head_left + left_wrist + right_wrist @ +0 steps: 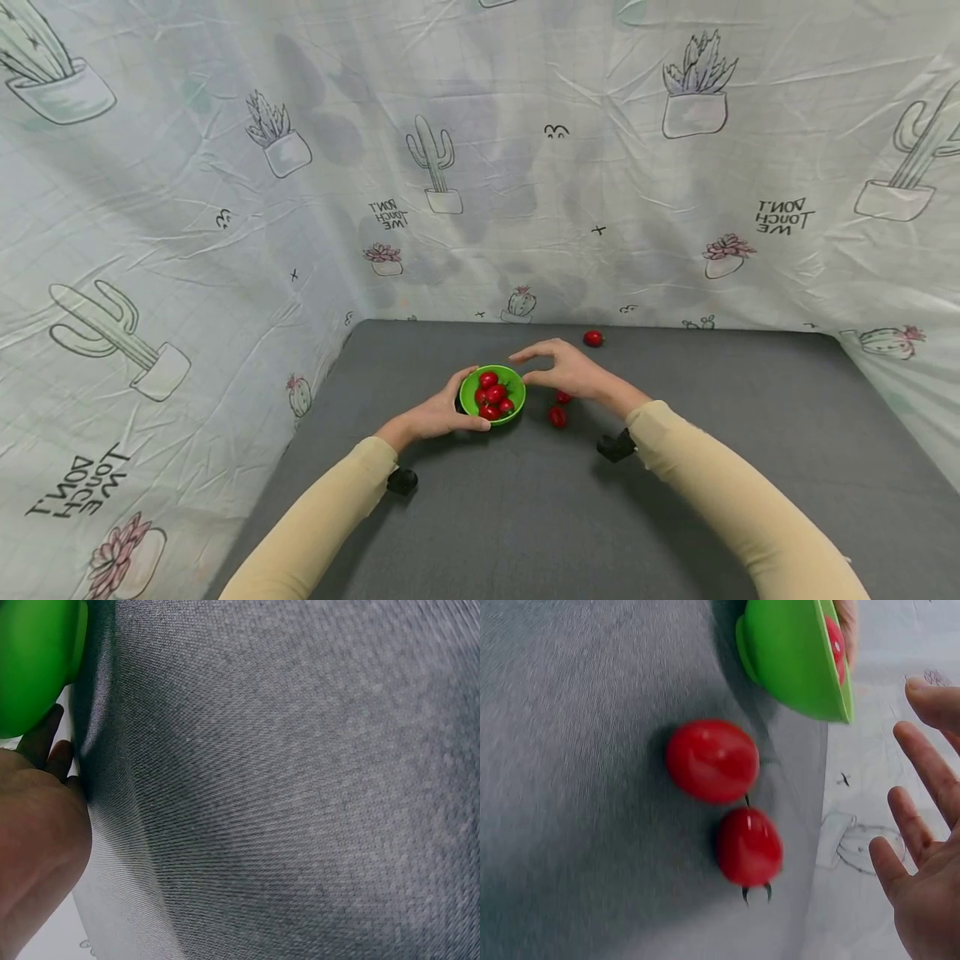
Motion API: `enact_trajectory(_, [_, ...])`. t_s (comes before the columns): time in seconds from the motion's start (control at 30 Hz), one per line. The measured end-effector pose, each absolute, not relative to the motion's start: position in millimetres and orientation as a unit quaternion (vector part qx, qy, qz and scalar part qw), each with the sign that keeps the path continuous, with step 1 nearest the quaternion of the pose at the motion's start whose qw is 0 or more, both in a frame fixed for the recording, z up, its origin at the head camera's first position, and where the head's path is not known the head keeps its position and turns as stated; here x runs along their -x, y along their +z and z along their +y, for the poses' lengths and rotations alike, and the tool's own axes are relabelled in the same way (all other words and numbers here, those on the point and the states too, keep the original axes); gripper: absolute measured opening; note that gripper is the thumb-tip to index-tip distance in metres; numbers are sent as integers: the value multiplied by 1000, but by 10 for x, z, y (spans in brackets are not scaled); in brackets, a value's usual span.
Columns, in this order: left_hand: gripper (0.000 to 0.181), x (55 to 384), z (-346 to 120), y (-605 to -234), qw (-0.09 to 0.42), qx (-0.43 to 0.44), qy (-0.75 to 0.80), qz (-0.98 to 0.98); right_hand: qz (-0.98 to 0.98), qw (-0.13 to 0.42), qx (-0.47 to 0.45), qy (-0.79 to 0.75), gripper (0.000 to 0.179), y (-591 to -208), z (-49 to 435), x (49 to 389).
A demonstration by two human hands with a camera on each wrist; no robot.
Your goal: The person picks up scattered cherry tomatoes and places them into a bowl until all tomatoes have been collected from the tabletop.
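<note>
My left hand (pixel 433 417) holds a small green bowl (pixel 471 390) from its left side, thumb at the near rim and fingers round the far side. Several red cherry tomatoes (pixel 496 394) lie in the bowl. Just right of the rim, my right hand (pixel 573 371) hovers with fingers spread and nothing in them; the right wrist view shows the palm bare. Below that hand, two cherry tomatoes rest on the table, one nearer (pixel 557 417) and one partly hidden by the hand (pixel 563 397). In the left wrist view only the bowl's outer wall (pixel 34 667) shows.
Another cherry tomato (pixel 593 338) lies near the back edge of the dark grey table (pixel 495 517). A pale curtain (pixel 600 167) printed with potted cacti hangs behind the table and along its left side. Black wrist devices (pixel 402 481) sit under both forearms.
</note>
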State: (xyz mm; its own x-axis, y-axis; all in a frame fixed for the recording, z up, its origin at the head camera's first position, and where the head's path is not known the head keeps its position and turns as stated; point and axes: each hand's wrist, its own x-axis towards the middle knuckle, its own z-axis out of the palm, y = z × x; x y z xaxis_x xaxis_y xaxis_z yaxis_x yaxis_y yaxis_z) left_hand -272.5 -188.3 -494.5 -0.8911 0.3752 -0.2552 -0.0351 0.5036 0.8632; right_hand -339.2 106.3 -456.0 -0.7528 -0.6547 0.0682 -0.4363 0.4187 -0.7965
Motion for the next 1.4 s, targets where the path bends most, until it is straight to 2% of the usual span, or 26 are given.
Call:
enact_trajectory(0.4, [101,2697,-1884,-4949,205,-104,483,845,823,119,310,-461,39,-4512,1437,3400])
enact_trajectory(0.97, [103,2699,-1905,-4969,208,-110,488,840,843,74,278,-454,41,-4483,1819,3430])
enact_trajectory(1.23, [103,2708,-1902,-4987,204,-112,487,842,862,63,235,-445,43,-4483,1990,3533])
enact_trajectory(1.4, [101,2720,-1901,-4989,203,-113,489,841,870,37,206,-447,44,-4468,2065,3613])
